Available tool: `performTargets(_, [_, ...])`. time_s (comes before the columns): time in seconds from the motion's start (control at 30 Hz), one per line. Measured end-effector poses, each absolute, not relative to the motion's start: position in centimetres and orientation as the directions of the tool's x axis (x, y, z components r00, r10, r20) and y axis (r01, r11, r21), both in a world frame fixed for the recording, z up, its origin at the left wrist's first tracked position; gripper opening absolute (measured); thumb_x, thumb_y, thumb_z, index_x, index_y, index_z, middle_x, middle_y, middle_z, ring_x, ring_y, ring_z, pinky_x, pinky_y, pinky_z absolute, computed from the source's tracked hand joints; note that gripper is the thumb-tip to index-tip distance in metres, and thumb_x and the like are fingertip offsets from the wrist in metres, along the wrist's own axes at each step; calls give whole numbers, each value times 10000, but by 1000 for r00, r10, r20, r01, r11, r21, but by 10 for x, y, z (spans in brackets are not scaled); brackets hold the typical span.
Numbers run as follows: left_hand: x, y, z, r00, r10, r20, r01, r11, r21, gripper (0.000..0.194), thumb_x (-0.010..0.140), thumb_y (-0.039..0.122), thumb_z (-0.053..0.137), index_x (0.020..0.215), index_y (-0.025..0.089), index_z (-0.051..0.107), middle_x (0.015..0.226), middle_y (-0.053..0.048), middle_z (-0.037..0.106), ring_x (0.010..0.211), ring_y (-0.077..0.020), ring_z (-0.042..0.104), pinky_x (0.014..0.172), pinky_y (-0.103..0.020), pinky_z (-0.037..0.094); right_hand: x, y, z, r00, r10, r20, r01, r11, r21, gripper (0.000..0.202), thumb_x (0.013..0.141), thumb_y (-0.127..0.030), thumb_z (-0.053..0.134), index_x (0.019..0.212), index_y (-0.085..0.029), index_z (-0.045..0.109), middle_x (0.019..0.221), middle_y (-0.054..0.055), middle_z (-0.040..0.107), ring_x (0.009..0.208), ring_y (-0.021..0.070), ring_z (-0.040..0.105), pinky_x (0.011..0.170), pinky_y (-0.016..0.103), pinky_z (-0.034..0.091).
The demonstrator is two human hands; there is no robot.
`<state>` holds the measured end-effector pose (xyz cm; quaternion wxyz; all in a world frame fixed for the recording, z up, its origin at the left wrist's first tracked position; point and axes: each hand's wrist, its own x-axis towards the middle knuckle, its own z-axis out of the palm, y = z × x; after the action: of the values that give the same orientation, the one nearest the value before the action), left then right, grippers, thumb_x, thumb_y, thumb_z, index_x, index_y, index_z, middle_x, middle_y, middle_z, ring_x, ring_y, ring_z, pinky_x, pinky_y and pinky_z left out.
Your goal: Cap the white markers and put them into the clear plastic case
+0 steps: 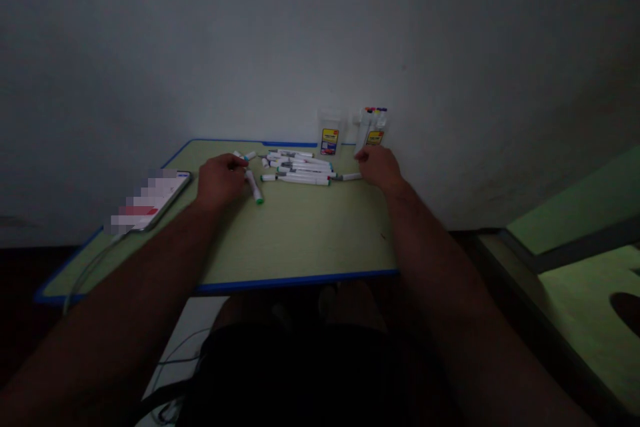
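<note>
My left hand (223, 178) is at the left of the marker pile, its fingers closed at the upper end of a white marker (253, 187) with a green tip end slanting toward me. My right hand (381, 165) is in front of a clear case holding several colour-capped markers (374, 121); its fingertips are pinched at the case's lower left, and what they grip is hidden. A white marker (351, 177) lies just below those fingers. Between my hands is a loose pile of white markers (305, 171). A second clear case (330, 137) with a yellow label stands behind the pile.
The small table (300, 233) has a blue edge and touches the wall. A phone (155, 200) with a cable lies on the left side. Cables and a white surface (193, 320) are below the table's front edge. A green-lit opening (590, 293) is at the right.
</note>
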<state>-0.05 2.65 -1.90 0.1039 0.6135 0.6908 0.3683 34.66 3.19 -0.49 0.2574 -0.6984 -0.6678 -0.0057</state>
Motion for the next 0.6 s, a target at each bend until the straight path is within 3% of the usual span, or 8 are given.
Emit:
performTargets(0.3, [3,23,-13,-298,906,302,740,19,672,310,815,150,590,1053,178,786,1020,-66,789,893,-231,702,842,-328,525,347,34,-8,10,988,153,974,25,-226,337,851,-69,652,1129,-186,803,1198,133,767,1098,263,717,974,376,537])
performTargets(0.6, [4,18,-11,-239,927,288,767,-2,642,328,863,169,592,1133,107,769,1055,-83,786,918,-197,677,878,-309,493,343,28,-5,20,999,46,988,-12,-155,321,825,-66,657,1064,-198,825,1152,131,778,1055,276,727,931,382,551])
